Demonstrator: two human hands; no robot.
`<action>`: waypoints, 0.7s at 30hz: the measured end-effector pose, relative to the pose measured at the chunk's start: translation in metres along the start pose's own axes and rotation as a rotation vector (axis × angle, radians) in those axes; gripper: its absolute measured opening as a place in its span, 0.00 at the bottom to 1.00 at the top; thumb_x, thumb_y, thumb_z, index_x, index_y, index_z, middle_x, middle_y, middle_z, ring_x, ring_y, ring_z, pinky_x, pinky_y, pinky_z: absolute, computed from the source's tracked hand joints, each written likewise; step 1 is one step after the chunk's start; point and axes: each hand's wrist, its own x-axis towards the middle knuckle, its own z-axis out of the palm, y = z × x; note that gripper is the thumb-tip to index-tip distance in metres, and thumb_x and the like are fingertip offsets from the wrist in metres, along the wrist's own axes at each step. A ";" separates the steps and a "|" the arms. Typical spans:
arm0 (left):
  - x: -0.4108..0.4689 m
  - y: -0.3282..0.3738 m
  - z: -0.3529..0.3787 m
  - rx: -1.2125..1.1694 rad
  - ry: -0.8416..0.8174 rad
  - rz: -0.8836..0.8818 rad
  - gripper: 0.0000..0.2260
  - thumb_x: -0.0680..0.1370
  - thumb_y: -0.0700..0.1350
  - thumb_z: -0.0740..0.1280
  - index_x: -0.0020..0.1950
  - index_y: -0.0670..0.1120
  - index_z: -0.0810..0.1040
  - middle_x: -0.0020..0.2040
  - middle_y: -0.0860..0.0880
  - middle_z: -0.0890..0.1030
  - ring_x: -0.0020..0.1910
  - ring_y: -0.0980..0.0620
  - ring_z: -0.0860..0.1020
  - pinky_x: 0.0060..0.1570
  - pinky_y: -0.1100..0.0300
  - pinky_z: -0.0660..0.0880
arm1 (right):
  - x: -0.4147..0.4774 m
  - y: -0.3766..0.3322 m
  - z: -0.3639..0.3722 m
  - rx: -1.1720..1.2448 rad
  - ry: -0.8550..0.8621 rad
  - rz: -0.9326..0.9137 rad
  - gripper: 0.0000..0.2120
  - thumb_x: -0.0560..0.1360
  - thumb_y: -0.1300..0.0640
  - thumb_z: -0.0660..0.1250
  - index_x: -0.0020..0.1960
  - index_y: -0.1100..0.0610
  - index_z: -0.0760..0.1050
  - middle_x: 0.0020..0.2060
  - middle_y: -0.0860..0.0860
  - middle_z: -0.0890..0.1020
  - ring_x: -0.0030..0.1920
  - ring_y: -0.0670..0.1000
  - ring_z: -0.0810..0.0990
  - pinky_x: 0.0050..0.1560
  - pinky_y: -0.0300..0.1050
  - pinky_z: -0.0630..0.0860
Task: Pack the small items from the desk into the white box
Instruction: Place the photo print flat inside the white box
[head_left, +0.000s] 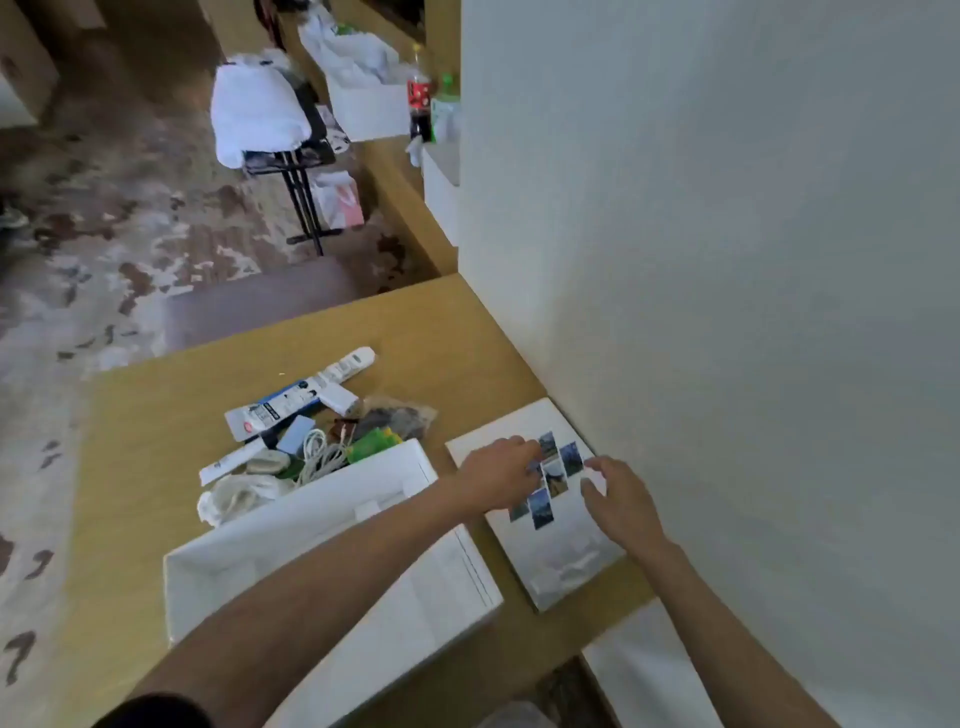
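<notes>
The white box (291, 530) stands open on the wooden desk (156, 426), under my left forearm. Right of it lies a flat white lid or board (566, 566) with several small photo cards (556, 475) spread on it. My left hand (493, 478) rests on the cards, fingertips touching one. My right hand (618, 499) hovers just right of them, fingers spread and holding nothing. Behind the box lies a pile of small items: a white power strip (343, 366), a packaged item (280, 408), white cables (322, 452), a green thing (371, 444) and a dark bag (397, 415).
A pale wall (727, 260) runs close along the desk's right side. Beyond the desk's far edge, a patterned carpet (119, 249) holds a black stand with white bundles (260, 114). A cola bottle (421, 93) stands on a far shelf.
</notes>
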 end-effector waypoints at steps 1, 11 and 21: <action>0.013 0.001 0.006 0.017 -0.077 -0.038 0.15 0.78 0.49 0.59 0.63 0.44 0.71 0.59 0.42 0.74 0.58 0.42 0.74 0.52 0.49 0.73 | 0.001 0.009 0.003 -0.065 -0.054 0.001 0.18 0.79 0.54 0.63 0.67 0.56 0.71 0.65 0.55 0.75 0.65 0.54 0.73 0.65 0.47 0.68; 0.086 -0.052 0.053 0.117 -0.184 -0.425 0.36 0.77 0.59 0.62 0.76 0.43 0.49 0.77 0.39 0.48 0.76 0.38 0.50 0.71 0.41 0.57 | 0.013 0.079 0.034 -0.489 -0.375 -0.118 0.41 0.75 0.32 0.57 0.79 0.49 0.45 0.78 0.55 0.40 0.77 0.56 0.38 0.74 0.52 0.41; 0.111 -0.070 0.029 0.241 -0.034 -0.459 0.30 0.70 0.70 0.62 0.56 0.44 0.74 0.56 0.41 0.79 0.53 0.43 0.75 0.52 0.50 0.75 | 0.013 0.093 0.047 -0.489 -0.368 -0.151 0.42 0.74 0.30 0.54 0.79 0.48 0.42 0.77 0.53 0.35 0.77 0.57 0.34 0.71 0.52 0.35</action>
